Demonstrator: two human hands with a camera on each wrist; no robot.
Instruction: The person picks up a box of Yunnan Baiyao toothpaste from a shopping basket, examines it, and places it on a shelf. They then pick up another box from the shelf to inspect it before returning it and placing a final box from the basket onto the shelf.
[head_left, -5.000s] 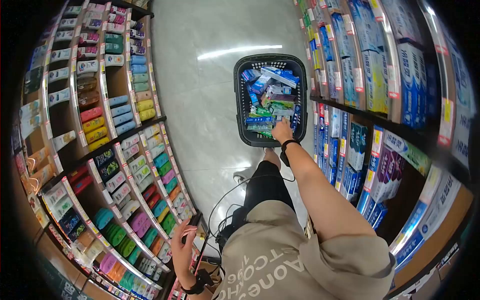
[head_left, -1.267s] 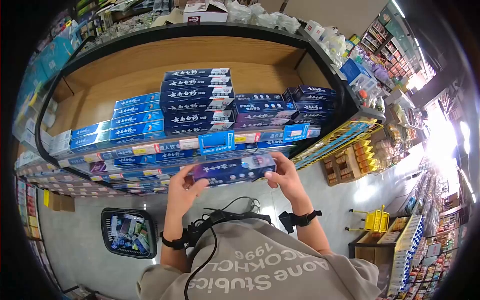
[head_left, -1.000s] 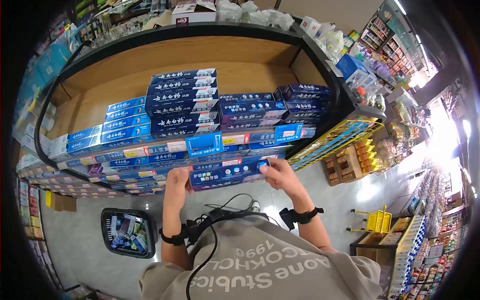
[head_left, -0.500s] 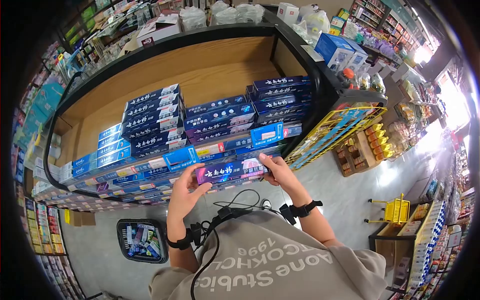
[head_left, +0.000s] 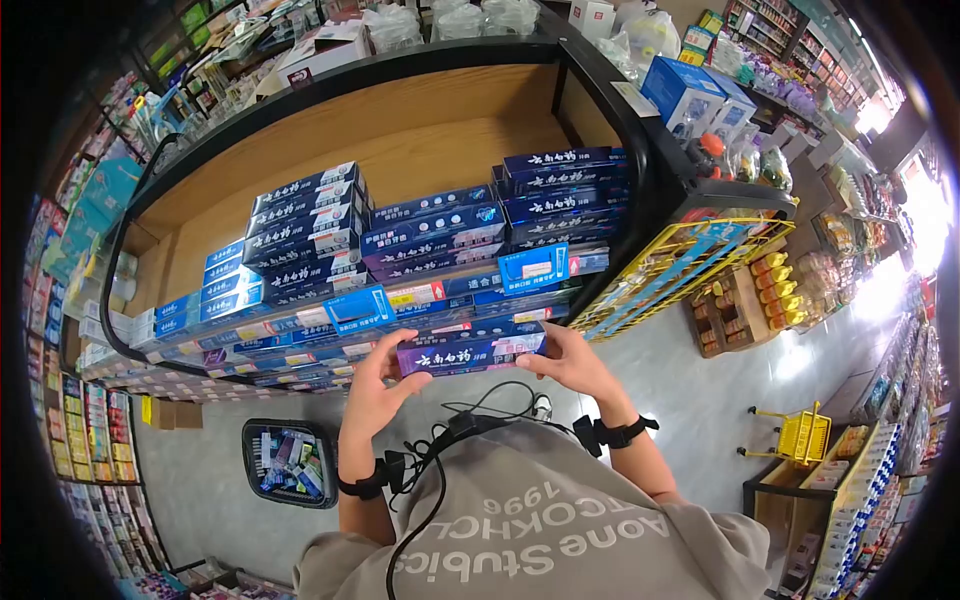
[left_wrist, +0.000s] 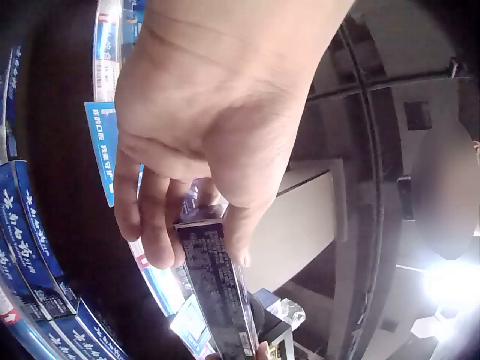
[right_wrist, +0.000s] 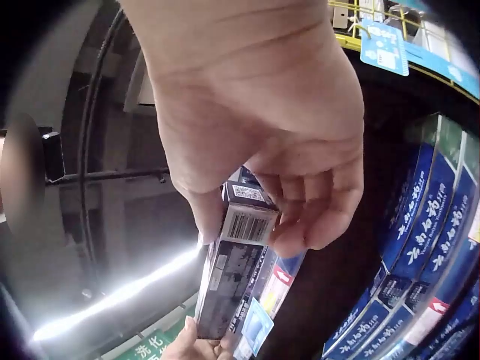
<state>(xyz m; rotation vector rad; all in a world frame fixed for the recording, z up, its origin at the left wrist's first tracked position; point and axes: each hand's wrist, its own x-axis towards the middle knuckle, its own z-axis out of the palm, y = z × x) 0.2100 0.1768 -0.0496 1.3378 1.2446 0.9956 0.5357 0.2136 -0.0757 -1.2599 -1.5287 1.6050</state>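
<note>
You have a long purple-and-blue box (head_left: 470, 357) pinched at both ends, held level in front of your chest, just on your side of the shelf (head_left: 430, 112). Your left hand (head_left: 370, 395) grips one end, its thumb along the side nearer you and its fingers on the far side. Your right hand (head_left: 582, 372) has the other end the same way, the thumb pressed near the printed corner (the right wrist view shows a QR code and a barcode on that end). Large pale lettering runs along the face turned up toward you.

Beyond your hands, the shelf carries a tall dark-blue stack (head_left: 305, 225), with light-blue boxes (head_left: 232, 285) to its left. To its right come a lower blue-and-purple stack (head_left: 435, 238) and another dark stack (head_left: 560, 200) near the black frame. Two bright blue cards (head_left: 533, 270) hang on the shelf's front edge. Down on the grey floor (head_left: 210, 455), off to your left, sits a black basket (head_left: 287, 501) with many small boxes in it. To your right you have a yellow wire rack (head_left: 680, 275) beside the shelf and, farther off, a small yellow cart (head_left: 803, 435). A black band (head_left: 365, 487) circles your left wrist, another your right.
</note>
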